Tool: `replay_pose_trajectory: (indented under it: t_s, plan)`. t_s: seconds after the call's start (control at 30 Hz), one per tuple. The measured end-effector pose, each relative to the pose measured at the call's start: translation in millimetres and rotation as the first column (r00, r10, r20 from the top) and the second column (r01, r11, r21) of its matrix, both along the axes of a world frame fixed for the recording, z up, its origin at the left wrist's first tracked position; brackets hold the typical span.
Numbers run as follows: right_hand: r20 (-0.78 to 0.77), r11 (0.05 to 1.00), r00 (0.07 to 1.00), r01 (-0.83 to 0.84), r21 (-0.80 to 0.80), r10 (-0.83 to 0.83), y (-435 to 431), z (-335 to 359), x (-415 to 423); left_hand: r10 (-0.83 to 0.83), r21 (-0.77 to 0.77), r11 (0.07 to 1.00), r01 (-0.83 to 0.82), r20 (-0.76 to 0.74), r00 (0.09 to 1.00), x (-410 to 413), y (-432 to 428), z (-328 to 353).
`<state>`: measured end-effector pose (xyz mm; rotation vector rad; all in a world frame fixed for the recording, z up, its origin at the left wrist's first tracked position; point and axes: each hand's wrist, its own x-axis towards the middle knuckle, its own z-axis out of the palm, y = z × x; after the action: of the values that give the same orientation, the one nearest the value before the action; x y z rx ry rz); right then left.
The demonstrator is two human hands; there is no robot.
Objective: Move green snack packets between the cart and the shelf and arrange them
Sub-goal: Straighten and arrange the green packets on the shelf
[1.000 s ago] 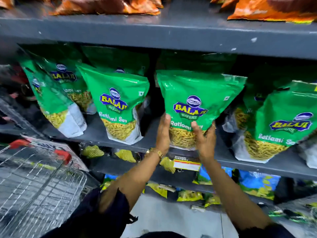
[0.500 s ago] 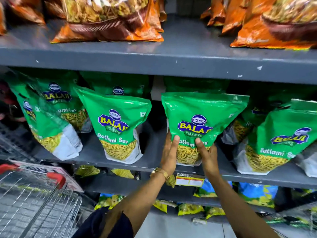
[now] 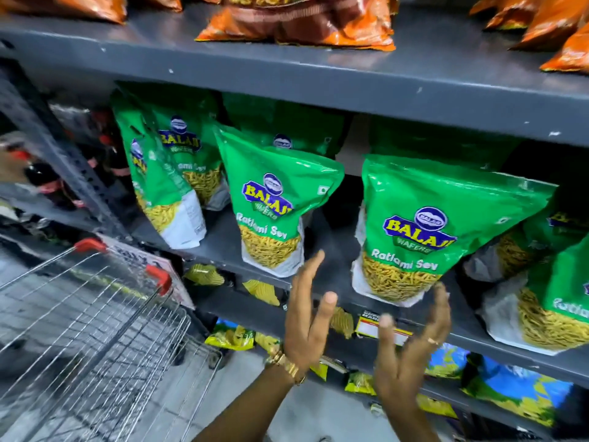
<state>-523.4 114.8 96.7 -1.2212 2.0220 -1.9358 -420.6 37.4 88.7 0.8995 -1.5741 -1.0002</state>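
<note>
Both hands now off the packet (image 3: 436, 231) we were gripping half a sec ago: left hand (image 3: 306, 323) and right hand (image 3: 411, 352) hang spread and empty just below the shelf (image 3: 334, 275) edge, right fingers (image 3: 441, 301) at or just short of its lower corner, can't tell which. Packet stands on its own, leaning fwd a little, so we judge this one placed; next likely a reach to the cart (image 3: 95, 330), low and left of the left fingers, which looks bare as far as the blur lets us tell. More green packets up-left of the fingers and to the right. Shelf is grey painted metal, scuffed, price tag (image 3: 366, 327) on its lip betw. our hands. Orange bags (image 3: 296, 23) on the tier above, yellow and blue packs below; pale floor under the wrists.
</note>
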Motion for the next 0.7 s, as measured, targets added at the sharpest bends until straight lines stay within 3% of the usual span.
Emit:
replay_pose_trajectory:
  t_s: [0.1,0.23,0.37,0.5,0.57,0.7]
  plan:
    - [-0.118,0.962,0.955,-0.264,0.069,0.271,-4.3,-1.8,38.9,0.188,-0.132,0.972,-0.196,-0.068,0.980,31.8,-20.6,-0.1]
    - [0.115,0.921,0.924,-0.375,0.107,0.364,-53.4,-1.2,68.6,0.369,-0.031,0.924,-0.381,-0.190,0.910,64.8,-71.4,6.4]
    - [0.262,0.941,0.916,-0.331,0.066,0.304,-113.5,2.6,83.6,0.266,0.117,0.961,-0.251,-0.129,0.955,83.9,-119.2,15.6]
    - [0.361,0.941,0.870,-0.328,-0.085,0.337,-165.6,15.8,92.7,0.116,0.279,0.957,-0.082,-0.106,0.988,85.2,-160.3,20.5]
    - [0.383,0.949,0.869,-0.295,-0.108,0.314,-176.3,20.4,94.3,0.039,0.312,0.950,-0.012,-0.080,0.996,86.6,-169.4,25.2]
    - [0.444,0.964,0.856,-0.221,-0.147,0.264,-183.9,17.0,91.4,-0.099,0.299,0.942,0.153,-0.188,0.977,81.7,-170.9,24.4]
